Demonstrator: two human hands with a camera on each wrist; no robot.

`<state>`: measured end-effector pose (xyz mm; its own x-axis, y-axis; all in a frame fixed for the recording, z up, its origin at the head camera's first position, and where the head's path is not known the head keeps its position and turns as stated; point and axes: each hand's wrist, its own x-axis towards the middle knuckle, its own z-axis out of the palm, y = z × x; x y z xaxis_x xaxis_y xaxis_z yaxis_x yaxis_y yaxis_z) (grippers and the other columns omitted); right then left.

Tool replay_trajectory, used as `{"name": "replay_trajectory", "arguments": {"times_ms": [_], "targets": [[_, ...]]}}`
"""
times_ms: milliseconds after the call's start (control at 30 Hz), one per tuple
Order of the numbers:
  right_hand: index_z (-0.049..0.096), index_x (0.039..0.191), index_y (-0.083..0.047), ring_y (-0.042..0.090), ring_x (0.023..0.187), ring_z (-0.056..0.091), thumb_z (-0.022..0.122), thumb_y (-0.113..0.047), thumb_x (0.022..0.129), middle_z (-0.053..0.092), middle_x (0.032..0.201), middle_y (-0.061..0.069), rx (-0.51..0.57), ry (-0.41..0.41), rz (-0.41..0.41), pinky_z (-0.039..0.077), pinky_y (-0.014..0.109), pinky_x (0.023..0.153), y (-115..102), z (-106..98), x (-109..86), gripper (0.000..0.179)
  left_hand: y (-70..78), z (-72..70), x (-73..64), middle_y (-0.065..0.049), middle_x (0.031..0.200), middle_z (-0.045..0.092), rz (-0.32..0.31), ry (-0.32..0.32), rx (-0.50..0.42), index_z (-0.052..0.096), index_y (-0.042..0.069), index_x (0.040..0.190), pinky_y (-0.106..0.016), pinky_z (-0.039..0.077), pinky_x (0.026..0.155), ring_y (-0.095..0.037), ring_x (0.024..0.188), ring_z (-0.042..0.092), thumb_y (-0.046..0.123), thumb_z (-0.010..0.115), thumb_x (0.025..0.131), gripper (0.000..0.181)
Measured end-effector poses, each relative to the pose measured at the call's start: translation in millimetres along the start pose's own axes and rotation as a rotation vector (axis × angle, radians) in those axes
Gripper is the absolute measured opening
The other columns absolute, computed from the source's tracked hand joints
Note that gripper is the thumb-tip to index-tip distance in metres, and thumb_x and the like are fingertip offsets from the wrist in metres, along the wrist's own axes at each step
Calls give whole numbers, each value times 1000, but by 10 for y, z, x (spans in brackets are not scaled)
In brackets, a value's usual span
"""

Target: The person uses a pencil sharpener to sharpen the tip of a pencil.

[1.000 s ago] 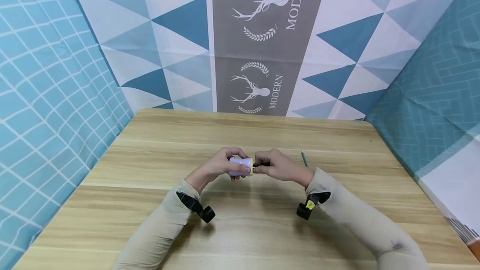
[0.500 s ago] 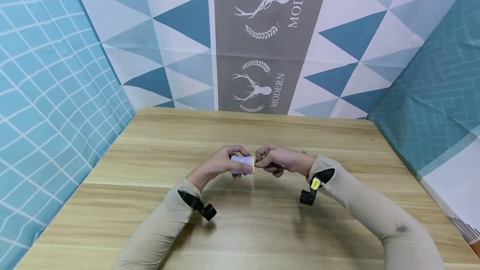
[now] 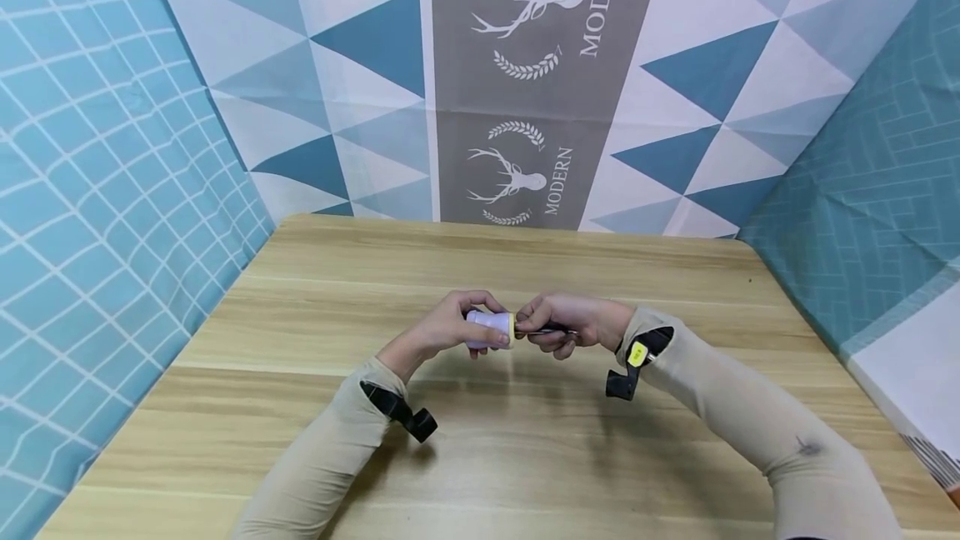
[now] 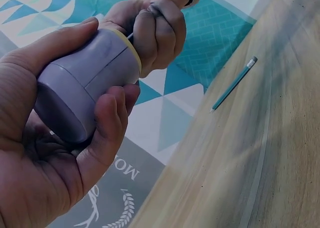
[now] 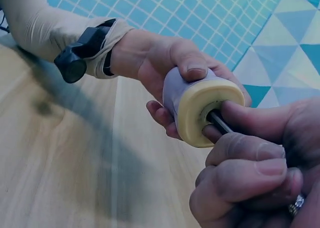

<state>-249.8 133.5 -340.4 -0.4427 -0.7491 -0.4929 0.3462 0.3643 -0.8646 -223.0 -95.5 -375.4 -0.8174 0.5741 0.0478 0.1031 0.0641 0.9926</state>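
Note:
A lavender pencil sharpener (image 3: 489, 328) with a pale yellow face (image 5: 192, 115) is held on its side above the table. My left hand (image 3: 438, 333) grips its body, thumb on one side and fingers on the other. Opposite the yellow face, my right hand (image 3: 566, 322) pinches a thin dark pencil (image 5: 221, 123) between thumb and curled fingers. The pencil's front end sits inside the hole in the face, so its tip is hidden. Near the right palm a shiny metal end (image 5: 298, 203) of it shows.
A green pencil (image 4: 234, 84) with a dark eraser end lies on the wooden table (image 3: 450, 473). Patterned cloth (image 3: 375, 90) hangs behind the table, with blue cloths (image 3: 97, 190) at the sides. Each wrist wears a black camera (image 3: 422, 423).
My right hand has turned at the wrist and its fingers have curled more, showing the dark pencil's back end. Its forearm now covers the green pencil in the head view. The left hand keeps its grip.

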Motion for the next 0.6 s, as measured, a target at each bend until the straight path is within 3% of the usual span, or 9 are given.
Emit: {"name": "replay_trajectory", "arguments": {"times_ms": [100,167,367,467,600], "targets": [[47,81,-7,5,42,25,43,-12,103,31,50,-7,-12,26,-12,18,21,41,23,12,0,24,-17,-8,17,-11,81,66,-5,13,20,65,-5,104,-26,52,49,-17,59,60,5,78,79,30],[48,81,-6,6,43,27,46,-14,103,33,52,-5,-83,70,-44,21,22,42,24,36,1,23,-27,-23,22,-11,82,65,-21,26,26,65,-4,103,-26,52,49,-17,59,60,5,78,79,29],[62,97,-5,16,54,49,51,-26,103,55,67,2,-595,256,-214,42,27,47,-11,126,-71,24,-37,-91,13,-11,80,65,-43,53,0,64,-5,104,-26,52,49,-18,58,60,6,77,79,30],[62,104,-8,17,64,56,55,-26,103,62,79,-1,-830,349,-409,48,28,54,26,164,-138,19,-28,-104,13,-12,80,65,-41,52,-16,64,-5,106,-26,52,49,-18,58,60,7,76,80,31],[63,107,-7,12,69,57,65,-17,97,64,86,-1,-1189,483,-808,50,26,58,171,180,-134,15,-23,-94,22,-12,80,66,-44,45,-43,64,-5,107,-26,52,49,-17,58,60,8,76,80,32]]}}
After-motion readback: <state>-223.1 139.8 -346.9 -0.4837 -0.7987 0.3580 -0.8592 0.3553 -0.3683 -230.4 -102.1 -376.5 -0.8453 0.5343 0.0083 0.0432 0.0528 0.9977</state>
